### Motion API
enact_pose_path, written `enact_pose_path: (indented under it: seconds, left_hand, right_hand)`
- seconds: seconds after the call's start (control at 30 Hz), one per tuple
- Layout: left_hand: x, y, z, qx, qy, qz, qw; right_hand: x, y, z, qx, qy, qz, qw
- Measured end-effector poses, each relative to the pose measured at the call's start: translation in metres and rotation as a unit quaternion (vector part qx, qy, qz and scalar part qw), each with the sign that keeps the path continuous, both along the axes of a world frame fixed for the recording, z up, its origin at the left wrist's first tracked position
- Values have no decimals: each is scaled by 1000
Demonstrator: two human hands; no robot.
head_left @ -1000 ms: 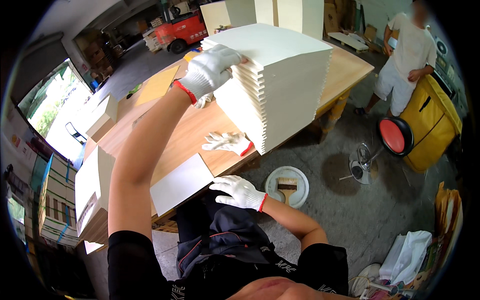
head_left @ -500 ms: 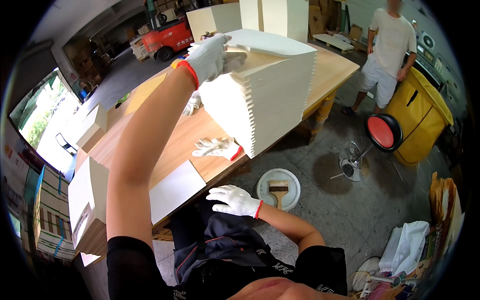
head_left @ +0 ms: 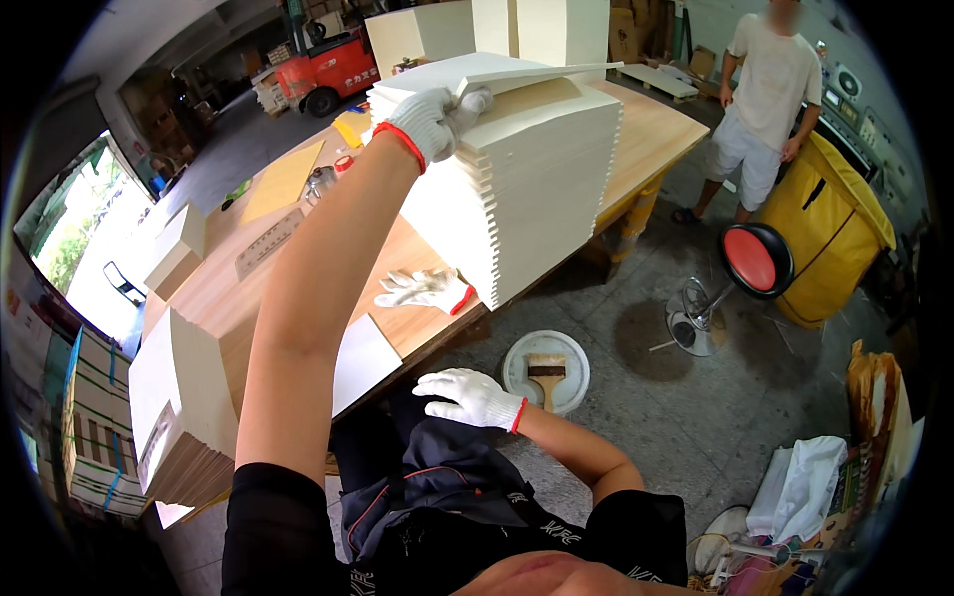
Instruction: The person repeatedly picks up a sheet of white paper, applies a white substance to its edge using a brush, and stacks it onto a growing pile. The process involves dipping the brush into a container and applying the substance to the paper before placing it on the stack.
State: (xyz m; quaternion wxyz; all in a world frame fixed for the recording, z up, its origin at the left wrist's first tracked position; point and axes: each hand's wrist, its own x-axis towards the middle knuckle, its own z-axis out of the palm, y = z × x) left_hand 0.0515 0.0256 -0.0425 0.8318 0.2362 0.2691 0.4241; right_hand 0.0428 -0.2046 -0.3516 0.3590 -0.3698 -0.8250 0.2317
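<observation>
The tall stack of cream sheets (head_left: 527,189) stands on the wooden table (head_left: 656,129), near its front edge, and serves as the landmark here. The left hand (head_left: 437,117), in a white glove with a red cuff, reaches up to the top of the stack at its left corner; its fingers (head_left: 475,100) are curled and pinch the corner of the top sheet (head_left: 542,72), which is lifted a little off the sheets below so that a thin wedge of shadow shows under it. The rest of the stack sits in stepped layers, its front face toothed.

The right hand (head_left: 467,395), also in a white glove with a red cuff, hangs low in front of the stack, below the table edge and over the person's dark trousers. Its fingers are spread and relaxed, and it holds nothing.

Just left of the foot of the stack, a spare white glove (head_left: 425,289) lies flat on the table. Further left and nearer the person, a single white sheet (head_left: 363,360) lies at the table edge, and beyond it a lower pile of cream sheets (head_left: 184,397) stands. On the floor in front of the stack, a round white lid (head_left: 546,371) carries a flat brush (head_left: 547,375). To the right of the stack stands a stool with a red seat (head_left: 755,260), with a yellow bin (head_left: 830,238) beside it. Behind that, another person in a white shirt (head_left: 767,84) stands by the table's far corner. Well behind the stack, a red forklift (head_left: 326,72) is parked.
</observation>
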Motion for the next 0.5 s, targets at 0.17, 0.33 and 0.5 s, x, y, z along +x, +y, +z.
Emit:
enact_pose_path:
  seconds: [0.17,0.33,0.5]
  left_hand:
    - [-28,-5,-9,27,-57,-12,998]
    - [-157,-1,-47,97,-51,-122,986]
    - [-334,-40,-114,71,46,-92,992]
  right_hand:
    - [-14,-3,3,-16,13,6,1000]
    - [-18,9,23,-132,138,-90,977]
    - [12,90,74,-367,426,-67,824]
